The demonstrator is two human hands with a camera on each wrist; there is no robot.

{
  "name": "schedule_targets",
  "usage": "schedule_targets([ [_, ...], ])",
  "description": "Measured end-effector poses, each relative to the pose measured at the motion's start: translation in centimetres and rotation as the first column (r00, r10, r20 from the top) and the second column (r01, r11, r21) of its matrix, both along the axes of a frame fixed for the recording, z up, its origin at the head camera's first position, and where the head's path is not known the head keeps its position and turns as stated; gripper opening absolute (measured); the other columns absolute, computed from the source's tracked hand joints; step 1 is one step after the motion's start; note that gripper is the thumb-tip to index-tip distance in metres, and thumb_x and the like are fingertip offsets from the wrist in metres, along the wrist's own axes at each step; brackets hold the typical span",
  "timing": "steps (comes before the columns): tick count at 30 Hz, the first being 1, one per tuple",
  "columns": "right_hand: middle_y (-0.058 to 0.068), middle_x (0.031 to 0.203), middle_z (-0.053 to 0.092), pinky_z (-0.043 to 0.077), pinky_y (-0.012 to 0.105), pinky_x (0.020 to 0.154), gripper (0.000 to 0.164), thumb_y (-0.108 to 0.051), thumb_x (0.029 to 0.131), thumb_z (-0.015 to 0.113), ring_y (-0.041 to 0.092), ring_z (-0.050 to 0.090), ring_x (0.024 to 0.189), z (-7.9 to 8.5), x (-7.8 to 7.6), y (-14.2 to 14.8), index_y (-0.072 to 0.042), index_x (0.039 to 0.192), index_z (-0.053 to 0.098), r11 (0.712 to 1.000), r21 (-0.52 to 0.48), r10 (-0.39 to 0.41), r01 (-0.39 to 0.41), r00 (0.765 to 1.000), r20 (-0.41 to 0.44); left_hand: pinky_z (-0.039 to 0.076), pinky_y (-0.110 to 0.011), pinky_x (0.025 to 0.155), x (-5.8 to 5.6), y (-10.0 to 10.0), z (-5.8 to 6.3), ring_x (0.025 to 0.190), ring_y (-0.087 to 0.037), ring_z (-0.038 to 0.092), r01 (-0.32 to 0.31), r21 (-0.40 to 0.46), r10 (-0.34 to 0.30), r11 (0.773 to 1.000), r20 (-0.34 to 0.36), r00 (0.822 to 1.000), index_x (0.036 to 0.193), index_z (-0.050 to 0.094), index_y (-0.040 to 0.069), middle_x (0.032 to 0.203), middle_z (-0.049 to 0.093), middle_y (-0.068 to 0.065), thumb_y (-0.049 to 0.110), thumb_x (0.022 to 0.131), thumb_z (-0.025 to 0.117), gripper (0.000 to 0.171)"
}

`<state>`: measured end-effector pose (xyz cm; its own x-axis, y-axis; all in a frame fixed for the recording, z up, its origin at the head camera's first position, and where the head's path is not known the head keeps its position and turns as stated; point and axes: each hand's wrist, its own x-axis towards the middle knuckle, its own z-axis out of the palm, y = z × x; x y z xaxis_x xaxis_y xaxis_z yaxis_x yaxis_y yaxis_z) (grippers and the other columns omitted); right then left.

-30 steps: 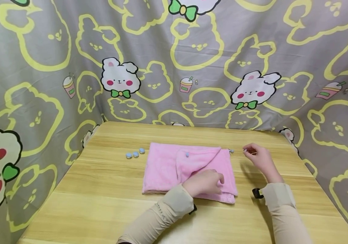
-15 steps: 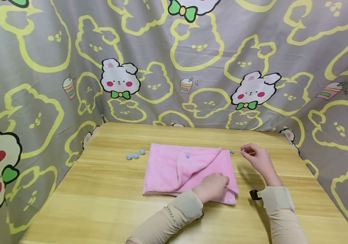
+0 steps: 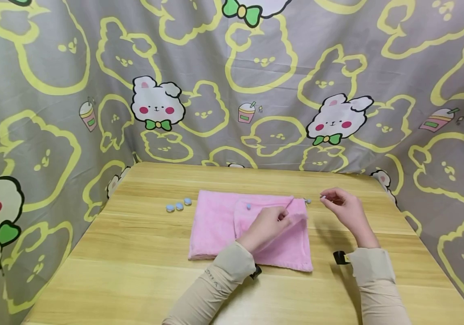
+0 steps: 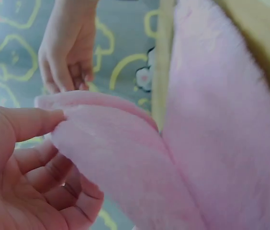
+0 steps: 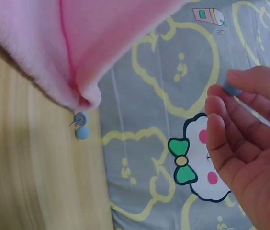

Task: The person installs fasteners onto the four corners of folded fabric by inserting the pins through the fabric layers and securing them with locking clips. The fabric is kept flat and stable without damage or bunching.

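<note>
A folded pink plush cloth [image 3: 215, 225] lies on the table. Above its right part, my left hand [image 3: 265, 228] pinches a raised edge between thumb and fingers; the left wrist view shows the double-layered pink edge [image 4: 111, 115] in that grip. To the right of the cloth, my right hand [image 3: 343, 210] is held up, apart from it. Thumb and forefinger there pinch a small blue round-headed fastener [image 5: 230, 88]; its far side is hidden. A blue dot-like fastener head [image 3: 248, 206] shows on the folded flap.
Several blue round fasteners [image 3: 179, 206] sit in a group left of the cloth. By its far right corner lie a disc with a metal spike [image 5: 80, 118] and a blue cap [image 5: 82, 133]. A patterned grey curtain [image 3: 207, 67] surrounds the wooden table [image 3: 106, 271].
My left hand has gone down to the cloth's near right edge, then up and back, lifting that edge. The right hand, fastener in its fingers, has barely moved.
</note>
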<state>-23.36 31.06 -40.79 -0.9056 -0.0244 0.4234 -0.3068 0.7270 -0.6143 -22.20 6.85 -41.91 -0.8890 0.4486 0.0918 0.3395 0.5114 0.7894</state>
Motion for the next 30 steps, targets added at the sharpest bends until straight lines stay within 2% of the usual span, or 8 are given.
schedule_targets([
  [2, 0.004, 0.086, 0.067, 0.044, 0.010, 0.062, 0.017, -0.025, 0.082, 0.064, -0.008, 0.054, 0.070, 0.2, 0.1, -0.2, -0.014, 0.096, 0.066, 1.000, -0.010, 0.017, -0.017, 1.000, -0.008, 0.043, -0.018, 0.056, -0.6, -0.5, 0.3, 0.061, -0.004, 0.049, -0.038, 0.017, 0.039, 0.999, -0.034, 0.999, 0.086, 0.059, 0.021, 0.071, 0.057, 0.007, 0.032, 0.087, 0.055, 0.012],
  [5, 0.004, 0.085, 0.067, 0.045, 0.011, 0.062, 0.015, -0.023, 0.081, 0.065, -0.005, 0.056, 0.070, 0.8, 0.5, -0.7, -0.015, 0.094, 0.066, 0.998, -0.027, 0.059, -0.059, 0.998, -0.012, 0.043, -0.017, 0.061, -1.3, -1.1, 0.6, 0.066, -0.003, 0.052, -0.107, 0.043, 0.111, 0.993, -0.097, 0.989, 0.095, 0.061, 0.018, 0.075, 0.060, 0.006, 0.029, 0.086, 0.056, 0.015],
  [9, 0.006, 0.085, 0.068, 0.047, 0.015, 0.063, 0.013, -0.014, 0.081, 0.065, 0.001, 0.059, 0.072, 2.3, 1.4, -2.2, -0.010, 0.093, 0.066, 0.985, -0.042, 0.168, -0.168, 0.986, 0.002, 0.042, -0.016, 0.061, -1.9, -1.8, 0.8, 0.065, -0.004, 0.052, -0.167, 0.116, 0.182, 0.979, -0.135, 0.974, 0.095, 0.062, 0.015, 0.074, 0.061, 0.004, 0.029, 0.086, 0.057, 0.017],
  [13, 0.007, 0.084, 0.067, 0.047, 0.018, 0.063, 0.012, -0.007, 0.080, 0.065, 0.006, 0.059, 0.072, 4.0, 2.8, -4.0, -0.006, 0.092, 0.065, 0.966, -0.017, 0.259, -0.259, 0.966, 0.025, 0.042, -0.016, 0.060, -2.0, -2.0, 0.8, 0.063, -0.003, 0.052, -0.177, 0.170, 0.202, 0.969, -0.147, 0.968, 0.096, 0.060, 0.016, 0.072, 0.061, 0.004, 0.029, 0.087, 0.056, 0.017],
  [17, 0.007, 0.083, 0.067, 0.047, 0.019, 0.063, 0.011, -0.005, 0.079, 0.065, 0.008, 0.058, 0.071, 4.8, 3.6, -5.2, -0.008, 0.090, 0.065, 0.951, 0.010, 0.310, -0.310, 0.950, 0.038, 0.042, -0.016, 0.060, -2.0, -2.0, 0.9, 0.062, -0.003, 0.051, -0.173, 0.190, 0.205, 0.966, -0.163, 0.965, 0.097, 0.060, 0.016, 0.072, 0.060, 0.004, 0.029, 0.088, 0.055, 0.017],
  [22, 0.007, 0.083, 0.067, 0.048, 0.021, 0.063, 0.012, -0.005, 0.078, 0.066, 0.011, 0.058, 0.069, 4.3, 3.4, -6.1, -0.009, 0.089, 0.066, 0.937, 0.052, 0.344, -0.345, 0.938, 0.030, 0.041, -0.016, 0.060, -1.9, -1.8, 0.9, 0.063, -0.003, 0.051, -0.165, 0.191, 0.199, 0.968, -0.173, 0.965, 0.099, 0.060, 0.017, 0.073, 0.060, 0.004, 0.029, 0.088, 0.055, 0.016],
  [30, -0.002, 0.082, 0.066, 0.048, 0.021, 0.062, 0.014, -0.014, 0.079, 0.067, 0.004, 0.055, 0.071, 1.2, 1.6, -5.9, -0.015, 0.093, 0.066, 0.931, 0.073, 0.353, -0.357, 0.934, 0.061, 0.041, -0.016, 0.058, -1.5, -1.6, 1.2, 0.062, -0.004, 0.051, -0.146, 0.166, 0.176, 0.975, -0.184, 0.967, 0.099, 0.059, 0.017, 0.073, 0.060, 0.004, 0.028, 0.089, 0.054, 0.016],
])
